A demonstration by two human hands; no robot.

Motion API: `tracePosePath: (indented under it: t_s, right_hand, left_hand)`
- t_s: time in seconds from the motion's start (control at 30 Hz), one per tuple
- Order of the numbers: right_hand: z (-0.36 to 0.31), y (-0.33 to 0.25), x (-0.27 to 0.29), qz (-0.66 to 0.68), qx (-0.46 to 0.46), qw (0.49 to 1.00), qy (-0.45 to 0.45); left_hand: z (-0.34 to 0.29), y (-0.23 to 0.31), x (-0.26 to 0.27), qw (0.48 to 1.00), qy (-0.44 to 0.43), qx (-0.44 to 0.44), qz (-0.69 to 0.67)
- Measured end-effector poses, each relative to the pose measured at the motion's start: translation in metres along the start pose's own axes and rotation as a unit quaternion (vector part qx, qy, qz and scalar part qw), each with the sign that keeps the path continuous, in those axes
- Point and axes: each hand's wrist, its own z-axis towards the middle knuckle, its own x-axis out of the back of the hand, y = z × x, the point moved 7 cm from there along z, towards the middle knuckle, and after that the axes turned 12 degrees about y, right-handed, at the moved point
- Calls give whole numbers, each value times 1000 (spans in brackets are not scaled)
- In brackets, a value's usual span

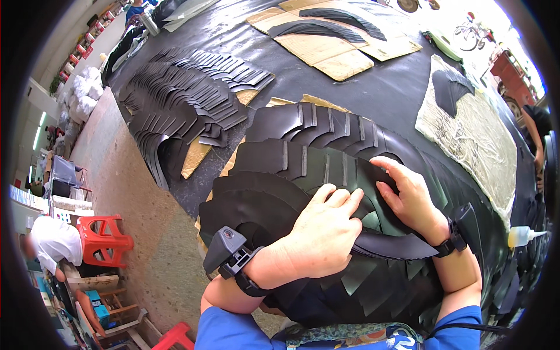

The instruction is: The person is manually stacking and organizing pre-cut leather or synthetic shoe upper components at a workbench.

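Overlapping rows of flat black sheet pieces [268, 160], several with narrow grey edge strips, spread in front of me. My left hand [324, 236] lies over the near rows with its fingers bent and pressed together. From beneath its heel and thumb side a curved stack of black pieces [394, 246] runs out to the right, and the hand appears to grip that stack's left end. My right hand [408, 195] rests farther right, thumb and fingers apart, fingertips touching the upper face of a dark piece. The undersides of both hands are hidden.
Fanned black pieces [175, 96] lie at the table's far left. Cardboard sheets [344, 61] carry curved black strips at the back. A pale wrinkled sheet [466, 140] and a squeeze bottle [521, 236] are on the right. Red stools [104, 239] and a seated person are at left.
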Motion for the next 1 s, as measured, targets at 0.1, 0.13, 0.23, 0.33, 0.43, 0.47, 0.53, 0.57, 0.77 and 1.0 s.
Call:
tracePosePath:
  t_s: [0.1, 0.13, 0.23, 0.33, 0.43, 0.47, 0.53, 0.57, 0.77, 1.0]
  right_hand:
    - [1, -3, -2, 4, 31, 999, 11]
    - [0, -3, -1, 7, 28, 1000, 9]
    - [1, 0, -6, -11, 4, 999, -31]
    - [2, -1, -8, -54, 6, 996, -70]
    - [1, 0, -9, -49, 26, 997, -55]
    - [1, 1, -9, -49, 24, 997, -54]
    - [1, 1, -10, -62, 38, 996, -58]
    - [1, 1, -11, -62, 37, 996, -57]
    - [3, -5, -21, -221, 79, 962, -143]
    - [5, -10, -13, -245, 80, 958, -124]
  left_hand:
    - [-1, -2, -2, 1000, 3, 0, -3]
    - [-1, -2, -2, 1000, 4, -1, -4]
    - [-1, -2, -3, 1000, -8, 1, -10]
    - [-1, -2, -2, 1000, -3, -2, -8]
    - [-1, -1, -2, 1000, -4, 0, -9]
    - [0, -1, -2, 1000, -2, -1, -8]
    - [0, -1, -2, 1000, -2, -3, -6]
    - [0, -1, -2, 1000, -2, -4, -7]
    - [0, -4, 2, 999, 21, -13, -37]
    - [-14, -21, 26, 964, 83, 38, -252]
